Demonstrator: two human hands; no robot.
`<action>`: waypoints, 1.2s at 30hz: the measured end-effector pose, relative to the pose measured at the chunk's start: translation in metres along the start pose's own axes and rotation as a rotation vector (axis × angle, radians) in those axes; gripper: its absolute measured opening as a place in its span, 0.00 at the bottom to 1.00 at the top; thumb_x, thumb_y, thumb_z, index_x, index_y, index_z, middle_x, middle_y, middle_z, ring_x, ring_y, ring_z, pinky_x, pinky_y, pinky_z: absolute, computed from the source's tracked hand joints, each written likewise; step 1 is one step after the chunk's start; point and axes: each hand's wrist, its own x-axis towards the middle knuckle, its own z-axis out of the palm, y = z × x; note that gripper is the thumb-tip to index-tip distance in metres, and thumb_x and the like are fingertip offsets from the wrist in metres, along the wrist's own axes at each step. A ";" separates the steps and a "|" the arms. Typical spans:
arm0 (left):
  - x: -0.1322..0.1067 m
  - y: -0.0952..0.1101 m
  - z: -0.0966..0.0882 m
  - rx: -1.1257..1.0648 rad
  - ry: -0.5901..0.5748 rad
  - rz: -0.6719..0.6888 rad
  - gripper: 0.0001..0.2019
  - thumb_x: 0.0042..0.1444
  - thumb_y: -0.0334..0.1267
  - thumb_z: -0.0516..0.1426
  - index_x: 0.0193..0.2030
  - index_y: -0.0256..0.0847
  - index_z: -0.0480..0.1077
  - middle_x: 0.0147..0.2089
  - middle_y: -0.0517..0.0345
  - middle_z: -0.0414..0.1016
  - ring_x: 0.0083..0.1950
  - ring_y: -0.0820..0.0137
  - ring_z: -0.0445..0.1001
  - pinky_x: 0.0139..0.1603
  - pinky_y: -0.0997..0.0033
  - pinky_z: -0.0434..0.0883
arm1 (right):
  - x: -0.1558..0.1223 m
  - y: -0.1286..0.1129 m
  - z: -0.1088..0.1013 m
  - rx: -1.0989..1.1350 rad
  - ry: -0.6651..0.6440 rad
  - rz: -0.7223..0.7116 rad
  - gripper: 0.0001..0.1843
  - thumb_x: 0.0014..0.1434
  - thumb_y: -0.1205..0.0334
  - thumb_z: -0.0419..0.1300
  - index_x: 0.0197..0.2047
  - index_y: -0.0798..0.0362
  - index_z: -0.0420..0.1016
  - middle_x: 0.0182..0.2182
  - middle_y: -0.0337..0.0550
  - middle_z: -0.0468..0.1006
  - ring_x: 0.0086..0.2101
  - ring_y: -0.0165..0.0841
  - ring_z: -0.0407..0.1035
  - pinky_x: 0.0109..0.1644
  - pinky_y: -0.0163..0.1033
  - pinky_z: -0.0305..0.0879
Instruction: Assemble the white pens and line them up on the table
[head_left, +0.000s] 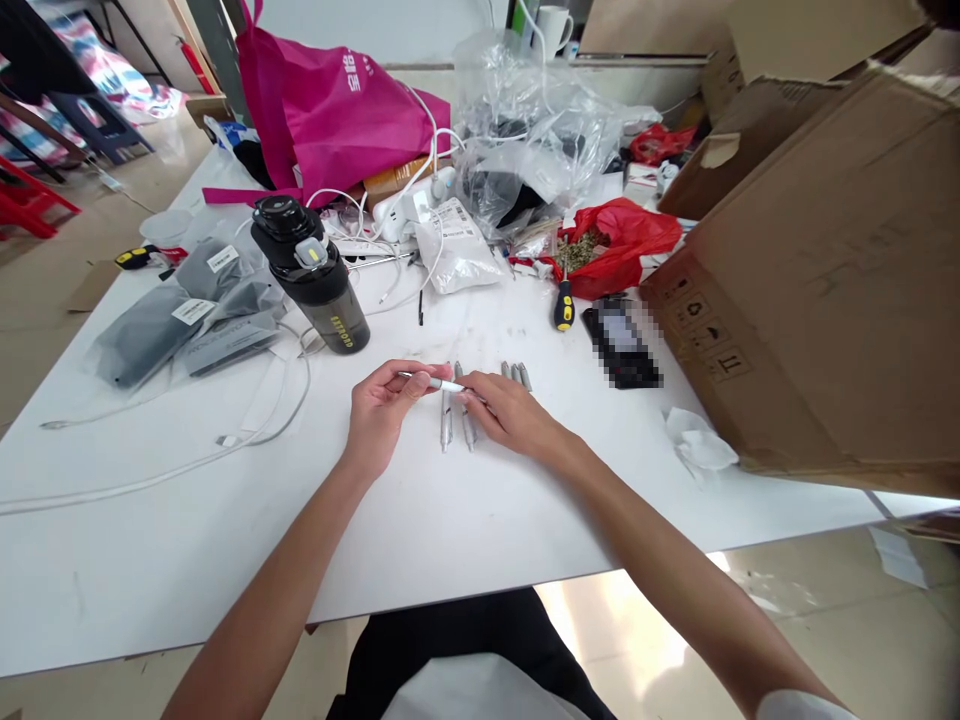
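Above the middle of the table, my left hand (380, 412) and my right hand (514, 412) are both closed on one slim white-and-grey pen (450, 386), each gripping an end of it. The pen lies nearly level, and my fingers hide parts of its ends. Just beneath it, two silver pens rest on the tabletop: a left one (446, 430) and a right one (469, 430), their upper parts partly covered by my hands. Beyond my right hand sit several short grey pen pieces (516, 375) side by side.
A black bottle (330, 290) stands left of centre, near bagged items (150, 335) and white cables (292, 425). At the back are a pink bag (337, 120) and clear plastic (525, 130). To the right lie a screwdriver (564, 308), a red bag (637, 235) and a large cardboard box (840, 290).
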 end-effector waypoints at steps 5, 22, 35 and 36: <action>-0.002 -0.002 0.003 0.023 0.085 -0.048 0.15 0.63 0.50 0.76 0.42 0.41 0.83 0.45 0.49 0.91 0.52 0.55 0.90 0.60 0.50 0.86 | -0.001 0.001 0.005 -0.025 0.034 -0.047 0.16 0.87 0.54 0.47 0.59 0.52 0.73 0.41 0.48 0.85 0.34 0.37 0.77 0.39 0.40 0.65; 0.004 -0.005 -0.002 0.057 0.127 -0.036 0.24 0.55 0.49 0.80 0.54 0.44 0.82 0.39 0.58 0.83 0.41 0.68 0.81 0.46 0.67 0.78 | 0.000 0.005 -0.002 -0.104 0.131 -0.016 0.20 0.86 0.53 0.48 0.56 0.53 0.78 0.35 0.45 0.83 0.30 0.34 0.72 0.34 0.40 0.59; 0.003 0.001 0.001 0.020 0.076 -0.080 0.33 0.49 0.49 0.82 0.59 0.46 0.80 0.55 0.50 0.86 0.56 0.60 0.85 0.54 0.62 0.80 | -0.001 0.004 -0.002 -0.062 0.112 -0.028 0.17 0.85 0.54 0.50 0.57 0.52 0.77 0.37 0.46 0.84 0.32 0.35 0.73 0.35 0.40 0.61; 0.002 0.001 0.001 0.000 0.045 -0.091 0.33 0.50 0.48 0.82 0.61 0.46 0.80 0.58 0.48 0.86 0.60 0.57 0.84 0.56 0.60 0.81 | -0.001 0.004 -0.002 -0.065 0.115 -0.023 0.16 0.85 0.54 0.50 0.57 0.52 0.77 0.37 0.45 0.83 0.31 0.35 0.73 0.35 0.40 0.61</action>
